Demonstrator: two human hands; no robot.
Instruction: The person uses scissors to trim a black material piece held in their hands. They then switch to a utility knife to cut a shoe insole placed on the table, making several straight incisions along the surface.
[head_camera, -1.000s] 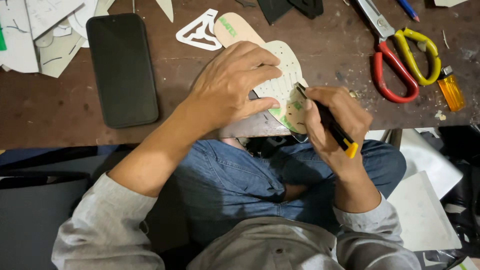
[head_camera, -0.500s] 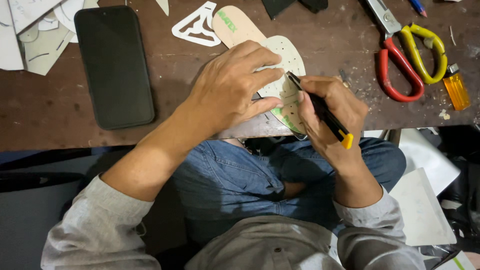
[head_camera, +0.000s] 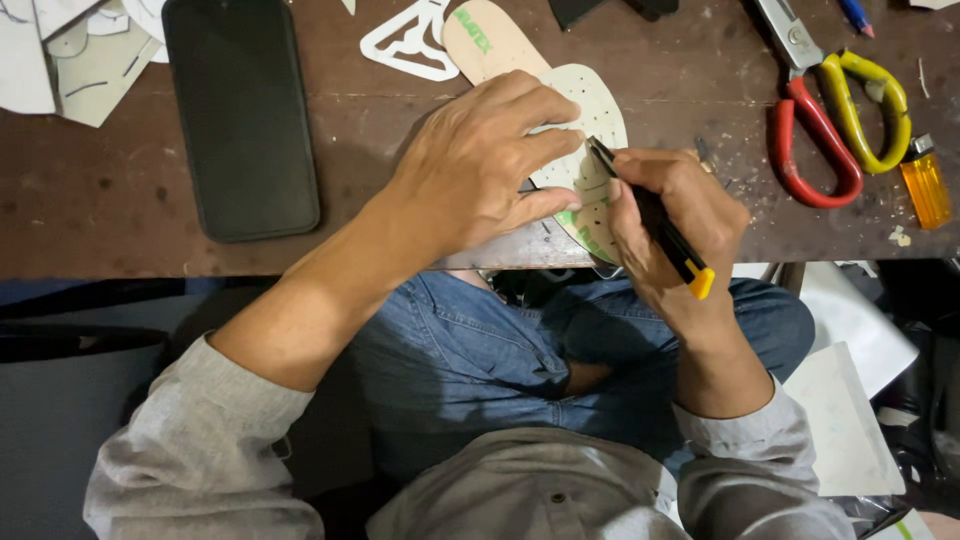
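My left hand (head_camera: 480, 165) lies flat on a pale shoe insole (head_camera: 590, 105) with small holes and green marks, pressing it onto the brown wooden table (head_camera: 120, 190). My right hand (head_camera: 670, 215) grips a black utility knife with a yellow end (head_camera: 655, 220). The knife's tip touches the insole near its right edge, just beside my left fingers. The insole's near end sticks out over the table's front edge.
A black phone (head_camera: 240, 110) lies face up at the left. Red and yellow scissors (head_camera: 835, 120) and an orange lighter (head_camera: 925, 185) rest at the right. A white cut-out piece (head_camera: 410, 40) and paper patterns (head_camera: 70, 50) sit at the back. My jeans-clad legs are below the table edge.
My right hand has drawn the knife up along the insole's right edge, away from me. My left hand stays pressed on the insole.
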